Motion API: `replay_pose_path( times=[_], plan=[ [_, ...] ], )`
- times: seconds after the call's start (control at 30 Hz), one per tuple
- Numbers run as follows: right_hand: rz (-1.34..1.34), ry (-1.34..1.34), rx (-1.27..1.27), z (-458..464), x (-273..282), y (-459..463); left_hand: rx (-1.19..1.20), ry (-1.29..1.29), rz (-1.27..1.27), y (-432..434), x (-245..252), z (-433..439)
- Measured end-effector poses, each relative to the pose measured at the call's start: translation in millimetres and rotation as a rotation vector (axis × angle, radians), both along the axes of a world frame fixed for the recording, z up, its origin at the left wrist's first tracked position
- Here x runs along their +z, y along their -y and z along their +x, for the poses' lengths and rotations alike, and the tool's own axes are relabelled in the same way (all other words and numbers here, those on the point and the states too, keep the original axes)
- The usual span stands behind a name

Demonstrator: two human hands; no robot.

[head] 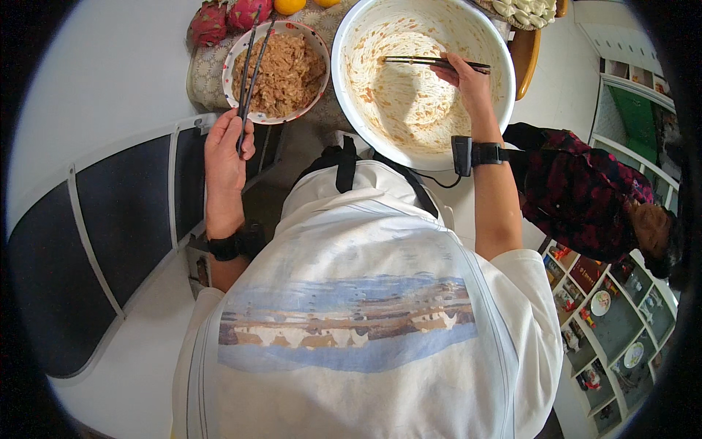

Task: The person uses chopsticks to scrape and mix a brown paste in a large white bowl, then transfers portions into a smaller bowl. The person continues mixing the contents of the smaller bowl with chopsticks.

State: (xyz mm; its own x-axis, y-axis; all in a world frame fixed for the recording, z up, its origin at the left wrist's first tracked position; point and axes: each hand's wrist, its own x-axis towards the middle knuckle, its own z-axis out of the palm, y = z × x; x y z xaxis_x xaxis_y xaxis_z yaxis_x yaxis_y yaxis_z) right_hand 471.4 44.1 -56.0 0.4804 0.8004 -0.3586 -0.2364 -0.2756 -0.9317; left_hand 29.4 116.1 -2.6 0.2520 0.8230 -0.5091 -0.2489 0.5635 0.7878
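Note:
My left hand [229, 134] grips a pair of dark chopsticks [251, 77], whose shafts stretch over a bowl of minced meat filling [288, 68]. That bowl [324, 54] is white, with a red rim and small stars. In my right hand [463, 77] is a second pair of dark chopsticks [417, 60], held over the inside of a large white basin [341, 82]. Pale batter-like residue with orange-brown bits coats the basin's inner wall and bottom. My right hand's shadow falls on that residue.
Dragon fruits [249, 12] and orange fruits [289, 5] lie behind the bowl on a patterned tablecloth [205, 77]. At the far right sits a tray of pale dumplings [521, 12], near a wooden chair [525, 60]. Another person [581, 192] stands to my right, before display shelves [614, 318].

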Motion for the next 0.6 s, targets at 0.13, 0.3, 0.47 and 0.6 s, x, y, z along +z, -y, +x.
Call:
replay_pose_path(
  times=[0.13,0.3,0.47,0.6],
  plan=[
    [-0.039,-0.029,0.094,-2.2,-7.9,-5.9,0.025,-0.018,-0.019,7.9,0.1,0.7],
    [-0.066,-0.084,0.122,-8.4,-17.4,-3.2,0.025,-0.031,-0.015,14.5,-1.1,-1.7],
    [-0.091,-0.297,0.080,-6.2,-13.8,8.2,0.026,-0.040,-0.011,18.2,-3.4,-4.6],
    [-0.137,-0.203,0.067,-0.3,-10.9,18.6,0.024,-0.030,-0.016,17.1,-5.4,-3.5]
  ],
)
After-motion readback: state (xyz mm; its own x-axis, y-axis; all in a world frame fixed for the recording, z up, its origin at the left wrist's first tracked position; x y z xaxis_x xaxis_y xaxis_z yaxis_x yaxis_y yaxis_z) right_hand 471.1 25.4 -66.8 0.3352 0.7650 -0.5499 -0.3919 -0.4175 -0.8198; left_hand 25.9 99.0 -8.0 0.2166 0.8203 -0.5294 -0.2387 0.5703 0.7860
